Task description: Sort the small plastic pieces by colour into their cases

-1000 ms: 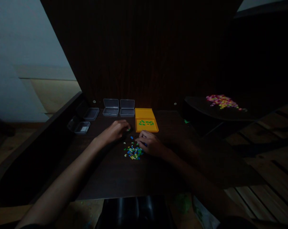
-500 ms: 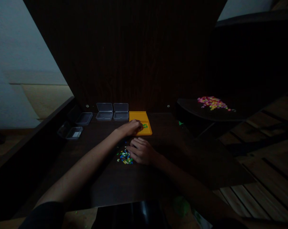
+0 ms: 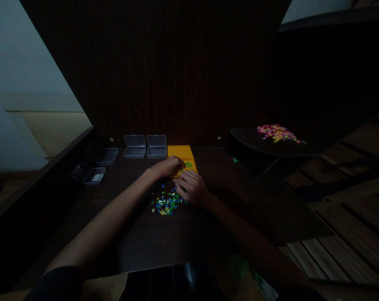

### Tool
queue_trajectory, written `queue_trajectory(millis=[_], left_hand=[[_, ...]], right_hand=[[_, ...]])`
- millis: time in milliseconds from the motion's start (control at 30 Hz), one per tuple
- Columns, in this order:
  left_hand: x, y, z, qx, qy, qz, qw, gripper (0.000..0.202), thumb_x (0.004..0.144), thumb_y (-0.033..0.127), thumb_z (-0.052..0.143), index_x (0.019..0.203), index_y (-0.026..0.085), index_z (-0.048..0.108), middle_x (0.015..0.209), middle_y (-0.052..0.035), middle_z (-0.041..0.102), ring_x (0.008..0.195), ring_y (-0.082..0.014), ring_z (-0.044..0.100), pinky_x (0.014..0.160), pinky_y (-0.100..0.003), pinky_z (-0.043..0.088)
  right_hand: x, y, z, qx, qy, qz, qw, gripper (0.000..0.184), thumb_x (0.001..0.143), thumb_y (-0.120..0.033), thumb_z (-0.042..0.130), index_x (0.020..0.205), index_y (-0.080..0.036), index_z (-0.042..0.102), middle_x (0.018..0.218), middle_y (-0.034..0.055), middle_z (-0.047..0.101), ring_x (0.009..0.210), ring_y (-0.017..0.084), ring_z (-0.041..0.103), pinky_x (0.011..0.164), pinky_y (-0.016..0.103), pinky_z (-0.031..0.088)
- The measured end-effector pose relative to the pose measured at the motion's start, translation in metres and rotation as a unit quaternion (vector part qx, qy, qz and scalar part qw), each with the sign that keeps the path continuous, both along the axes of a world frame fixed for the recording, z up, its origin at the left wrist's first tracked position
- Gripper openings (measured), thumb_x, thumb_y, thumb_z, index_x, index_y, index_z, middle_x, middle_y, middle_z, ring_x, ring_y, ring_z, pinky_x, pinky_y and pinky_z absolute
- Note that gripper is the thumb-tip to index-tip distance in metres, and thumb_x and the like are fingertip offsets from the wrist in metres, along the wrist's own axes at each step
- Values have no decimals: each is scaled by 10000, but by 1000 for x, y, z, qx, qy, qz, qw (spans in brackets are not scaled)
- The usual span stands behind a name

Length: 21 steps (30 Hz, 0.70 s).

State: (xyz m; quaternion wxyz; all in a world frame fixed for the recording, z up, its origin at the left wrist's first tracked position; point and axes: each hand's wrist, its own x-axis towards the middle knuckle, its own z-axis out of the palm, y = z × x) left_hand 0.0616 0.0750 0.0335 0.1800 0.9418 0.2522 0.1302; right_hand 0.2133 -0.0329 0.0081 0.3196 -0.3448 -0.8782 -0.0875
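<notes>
The scene is very dark. A small pile of tiny coloured bricks (image 3: 166, 203) lies on the dark wooden table (image 3: 164, 238). Behind it stands an open yellow case (image 3: 180, 151) with green pieces in it. My left hand (image 3: 168, 166) reaches over the near part of the yellow case with its fingers curled; what it holds, if anything, is hidden. My right hand (image 3: 191, 187) rests at the right edge of the pile, just in front of the case, fingers bent and pressed together.
Two open clear plastic boxes (image 3: 145, 146) stand at the back, left of the yellow case. Two more clear boxes (image 3: 95, 167) lie along the table's left rim. A heap of pink and yellow pieces (image 3: 275, 132) lies on a dark side surface at the right.
My left hand went from the table left of the yellow case to over the case. My right hand shifted from on the pile to its right edge, nearer the case.
</notes>
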Motion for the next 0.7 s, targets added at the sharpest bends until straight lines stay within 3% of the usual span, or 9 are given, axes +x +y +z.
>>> queue_trajectory(millis=[100, 200, 333, 700], left_hand=[[-3, -3, 4, 0, 25, 10, 1000, 247, 701, -14, 506, 836, 86, 688, 720, -52, 678, 612, -119, 569, 595, -203, 413], [-8, -5, 7, 3, 16, 32, 999, 285, 703, -13, 501, 899, 88, 682, 776, -54, 693, 661, -128, 596, 633, -210, 433], [-14, -10, 10, 8, -8, 48, 999, 419, 667, -29, 512, 1039, 103, 655, 979, -81, 707, 873, -167, 637, 777, -236, 470], [-22, -28, 4, 45, -26, 70, 996, 410, 761, -17, 456, 1090, 139, 644, 951, -70, 692, 911, -171, 615, 850, -268, 488]], right_hand=[[14, 12, 1, -1, 48, -82, 995, 226, 887, -198, 470, 885, -176, 695, 767, 81, 601, 781, 213, 503, 709, 353, 382], [24, 20, 2, -38, 80, -126, 988, 227, 877, -199, 472, 970, -170, 677, 832, 93, 641, 840, 236, 507, 752, 370, 384], [28, 24, 0, -124, 76, -117, 982, 339, 845, -205, 510, 1174, -153, 576, 1015, 104, 674, 962, 266, 501, 854, 416, 371], [22, 23, -3, -169, 16, -106, 980, 427, 845, -276, 552, 1249, -145, 504, 1190, 134, 622, 1075, 289, 477, 947, 452, 319]])
